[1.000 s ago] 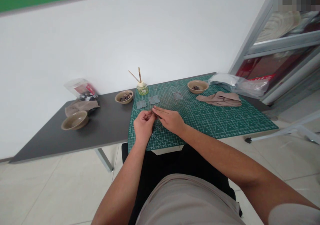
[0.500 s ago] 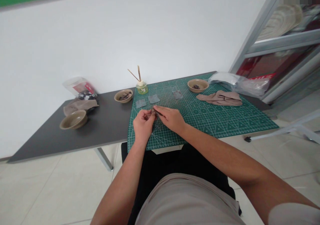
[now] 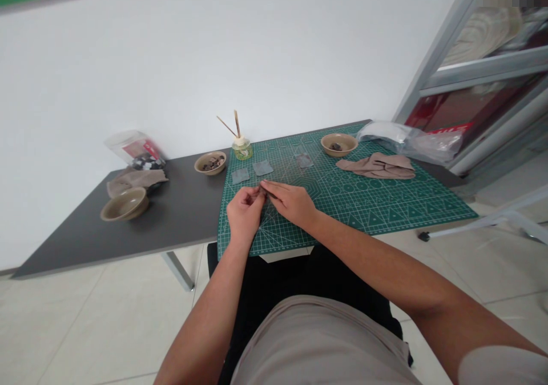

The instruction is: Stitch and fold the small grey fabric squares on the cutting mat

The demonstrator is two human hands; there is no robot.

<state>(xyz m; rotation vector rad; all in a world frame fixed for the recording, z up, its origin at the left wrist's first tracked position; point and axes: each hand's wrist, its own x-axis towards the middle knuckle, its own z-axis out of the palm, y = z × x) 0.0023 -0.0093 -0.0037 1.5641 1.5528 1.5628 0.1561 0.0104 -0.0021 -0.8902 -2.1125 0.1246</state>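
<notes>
My left hand (image 3: 245, 213) and my right hand (image 3: 291, 203) meet above a green cutting mat (image 3: 342, 202), with their fingertips together on a small dark piece (image 3: 263, 192). The fingers hide most of it, so its exact form is unclear. Lying on the mat beyond my hands are several grey square patches (image 3: 262, 168). A tan bowl (image 3: 336, 143) holding dark bits sits at the mat's far edge. To the right of my hands lies a beige cloth (image 3: 379, 166).
The mat lies on a dark grey table (image 3: 180, 225) with a tan bowl of dark pieces (image 3: 209, 163), an empty-looking tan bowl (image 3: 125, 204), a beige cloth (image 3: 136, 181), a clear bag (image 3: 132, 148), and a reed diffuser (image 3: 242, 149). A plastic bag (image 3: 406, 141) lies far right.
My hands stay together at the same spot on the small dark piece. The whole view has drifted slightly, and nothing on the table has visibly moved.
</notes>
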